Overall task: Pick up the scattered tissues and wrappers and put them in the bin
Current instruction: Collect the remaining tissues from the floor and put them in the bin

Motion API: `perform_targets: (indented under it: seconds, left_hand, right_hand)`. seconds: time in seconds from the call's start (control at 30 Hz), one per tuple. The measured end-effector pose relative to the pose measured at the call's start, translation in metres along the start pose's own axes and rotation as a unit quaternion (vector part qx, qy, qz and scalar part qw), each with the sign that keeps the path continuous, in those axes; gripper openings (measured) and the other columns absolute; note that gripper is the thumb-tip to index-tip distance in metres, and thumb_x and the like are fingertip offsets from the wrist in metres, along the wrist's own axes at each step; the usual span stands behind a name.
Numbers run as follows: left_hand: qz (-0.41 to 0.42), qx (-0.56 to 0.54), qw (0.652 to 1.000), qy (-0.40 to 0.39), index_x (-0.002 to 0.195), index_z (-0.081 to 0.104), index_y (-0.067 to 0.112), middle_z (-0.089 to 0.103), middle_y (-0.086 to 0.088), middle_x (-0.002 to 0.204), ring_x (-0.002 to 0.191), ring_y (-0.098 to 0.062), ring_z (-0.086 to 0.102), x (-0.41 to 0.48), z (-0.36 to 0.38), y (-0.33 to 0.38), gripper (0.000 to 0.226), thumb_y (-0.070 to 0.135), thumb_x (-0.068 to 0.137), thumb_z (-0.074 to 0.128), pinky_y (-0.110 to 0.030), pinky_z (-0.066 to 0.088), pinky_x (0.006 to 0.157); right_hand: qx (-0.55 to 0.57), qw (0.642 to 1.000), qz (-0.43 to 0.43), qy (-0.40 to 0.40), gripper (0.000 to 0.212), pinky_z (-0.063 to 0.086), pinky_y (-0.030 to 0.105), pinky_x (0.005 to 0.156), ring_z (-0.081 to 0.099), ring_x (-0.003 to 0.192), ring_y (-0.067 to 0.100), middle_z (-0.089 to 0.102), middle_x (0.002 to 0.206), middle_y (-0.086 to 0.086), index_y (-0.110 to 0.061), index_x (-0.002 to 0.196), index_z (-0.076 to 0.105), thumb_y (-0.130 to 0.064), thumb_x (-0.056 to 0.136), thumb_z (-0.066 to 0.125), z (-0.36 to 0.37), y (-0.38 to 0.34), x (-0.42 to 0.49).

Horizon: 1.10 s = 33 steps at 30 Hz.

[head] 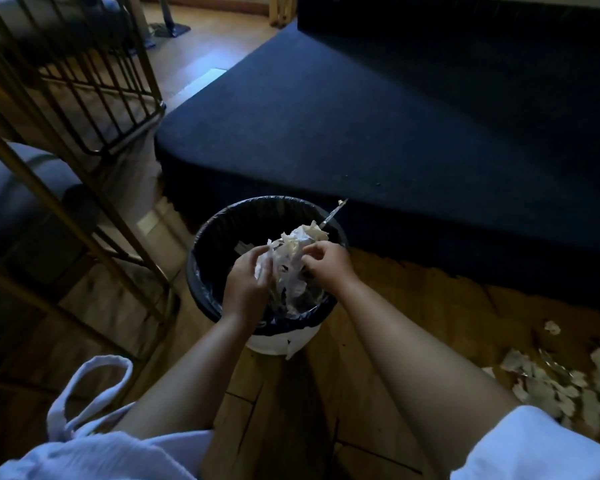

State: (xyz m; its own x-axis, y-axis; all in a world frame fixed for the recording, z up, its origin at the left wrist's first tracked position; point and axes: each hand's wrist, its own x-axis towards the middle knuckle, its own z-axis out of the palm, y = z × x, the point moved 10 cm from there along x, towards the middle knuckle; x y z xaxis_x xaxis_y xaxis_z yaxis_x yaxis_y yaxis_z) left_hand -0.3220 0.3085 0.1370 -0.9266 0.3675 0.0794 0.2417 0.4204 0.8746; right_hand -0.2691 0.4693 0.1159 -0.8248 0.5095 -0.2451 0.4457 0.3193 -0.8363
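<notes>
1. Both hands are meeting over the bin. The left hand [246, 284] is curling its fingers round the near-left side of a wad of tissues and wrappers [291, 261], and the right hand [326, 261] is pinching the wad's right edge with bent fingers and thumb. Neither hand is opened out.
2. The wad is hanging directly above the mouth of the bin [278, 344], with its lower strands dangling inside the rim. Held there, anything let go should be landing in the black liner [205, 244] rather than on the wooden floor [413, 306].
3. Two hands are probably being used because the bundle is loose and ragged, and a one-handed grip would likely be shedding pieces.
4. A long silvery wrapper [333, 213] is poking up past the far rim, pointing toward the dark blue bed [361, 116].
5. The bin is sitting on the floor just beside the bed's edge, with a gold wire rack [84, 98] off to the left, within easy reach of both arms.
6. More scattered tissues [551, 386] are lying on the floor well apart from the bin, to the right. The job is looking only partly done, with a release due next and then another gathering trip.
</notes>
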Motion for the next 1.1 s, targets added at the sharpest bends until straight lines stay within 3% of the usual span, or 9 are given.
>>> perform_targets:
  seconds: [0.13, 0.23, 0.37, 0.5, 0.57, 0.67, 0.8, 0.97, 1.1]
  left_hand:
    - [0.104, 0.211, 0.971, -0.053, 0.131, 0.052, 0.021, 0.054, -0.002, 0.136, 0.121, -0.021, 0.054, -0.01, 0.025, 0.006, 0.037, 0.034, 0.097, 0.043, -0.034, 0.048, 0.092]
    - [-0.003, 0.271, 0.955, -0.119, 0.139, 0.041, 0.019, 0.042, -0.005, 0.147, 0.132, -0.025, 0.042, 0.004, 0.036, -0.042, 0.046, 0.037, 0.098, 0.034, -0.036, 0.038, 0.103]
    - [-0.114, 0.411, 0.868, -0.255, 0.138, 0.042, 0.019, 0.037, -0.01, 0.149, 0.142, -0.027, 0.026, 0.015, 0.048, -0.09, 0.051, 0.043, 0.099, 0.02, -0.044, 0.009, 0.116]
    - [-0.112, 0.388, 0.895, -0.191, 0.121, 0.057, 0.015, 0.057, -0.016, 0.128, 0.126, -0.031, 0.046, 0.029, 0.041, -0.064, 0.052, 0.045, 0.098, 0.023, -0.045, 0.019, 0.113]
    - [-0.061, 0.397, 0.904, -0.145, 0.098, 0.064, 0.012, 0.068, -0.013, 0.101, 0.1, -0.03, 0.06, 0.023, 0.036, -0.031, 0.05, 0.045, 0.097, 0.026, -0.04, 0.039, 0.094]
    - [-0.011, 0.337, 0.935, -0.11, 0.087, 0.062, 0.015, 0.069, -0.008, 0.089, 0.078, -0.025, 0.062, -0.008, 0.037, 0.009, 0.037, 0.041, 0.096, 0.038, -0.032, 0.046, 0.062]
    - [0.084, 0.248, 0.96, -0.1, 0.107, 0.064, 0.018, 0.068, -0.004, 0.102, 0.091, -0.02, 0.062, -0.067, 0.058, 0.049, 0.033, 0.04, 0.094, 0.043, -0.037, 0.052, 0.076]
    - [0.168, 0.225, 0.945, -0.169, 0.116, 0.061, 0.022, 0.064, 0.003, 0.117, 0.111, -0.012, 0.056, -0.156, 0.118, 0.079, 0.034, 0.04, 0.095, 0.042, -0.026, 0.043, 0.091]
    - [0.167, 0.219, 0.925, -0.262, 0.118, 0.059, 0.025, 0.062, 0.005, 0.121, 0.115, -0.011, 0.055, -0.226, 0.191, 0.075, 0.035, 0.043, 0.096, 0.04, -0.027, 0.046, 0.096]
  right_hand:
    - [-0.061, 0.995, -0.056, 0.064, 0.021, 0.052, 0.037, 0.09, 0.062, 0.099, 0.026, 0.066, 0.107, 0.015, -0.005, 0.104, 0.065, -0.009, 0.087, 0.053, -0.013, -0.006, 0.008]
    - [-0.122, 0.986, -0.084, 0.081, 0.021, 0.047, 0.029, 0.085, 0.059, 0.101, 0.026, 0.062, 0.11, 0.016, -0.004, 0.1, 0.066, -0.008, 0.087, 0.051, -0.013, -0.003, 0.009]
    - [-0.178, 0.976, -0.11, 0.053, 0.022, 0.048, 0.038, 0.09, 0.057, 0.101, 0.026, 0.06, 0.111, 0.012, -0.007, 0.103, 0.065, -0.013, 0.088, 0.051, -0.004, 0.008, -0.001]
    - [-0.183, 0.969, -0.151, 0.069, 0.025, 0.043, 0.035, 0.098, 0.057, 0.105, 0.022, 0.062, 0.112, 0.008, -0.009, 0.107, 0.065, -0.016, 0.087, 0.052, -0.005, 0.013, -0.015]
    - [-0.151, 0.971, -0.163, 0.088, 0.022, 0.042, 0.032, 0.098, 0.058, 0.103, 0.02, 0.063, 0.109, 0.005, -0.013, 0.104, 0.065, -0.016, 0.087, 0.052, -0.013, 0.017, -0.027]
    - [-0.087, 0.973, -0.187, 0.104, 0.022, 0.048, 0.036, 0.095, 0.058, 0.103, 0.018, 0.064, 0.104, 0.002, -0.016, 0.101, 0.066, -0.018, 0.085, 0.05, -0.027, 0.025, -0.054]
    - [-0.068, 0.974, -0.179, 0.121, 0.023, 0.032, 0.016, 0.103, 0.054, 0.114, 0.015, 0.064, 0.109, -0.001, -0.019, 0.105, 0.064, -0.021, 0.087, 0.049, -0.052, 0.055, -0.101]
    - [-0.051, 0.975, -0.122, 0.177, 0.019, 0.042, 0.019, 0.092, 0.056, 0.104, 0.01, 0.06, 0.103, -0.007, -0.017, 0.102, 0.066, -0.015, 0.086, 0.055, -0.096, 0.131, -0.18]
    - [-0.045, 0.978, -0.038, 0.202, 0.019, 0.037, 0.003, 0.081, 0.056, 0.097, 0.004, 0.058, 0.101, -0.008, -0.015, 0.102, 0.067, -0.009, 0.087, 0.058, -0.126, 0.215, -0.253]
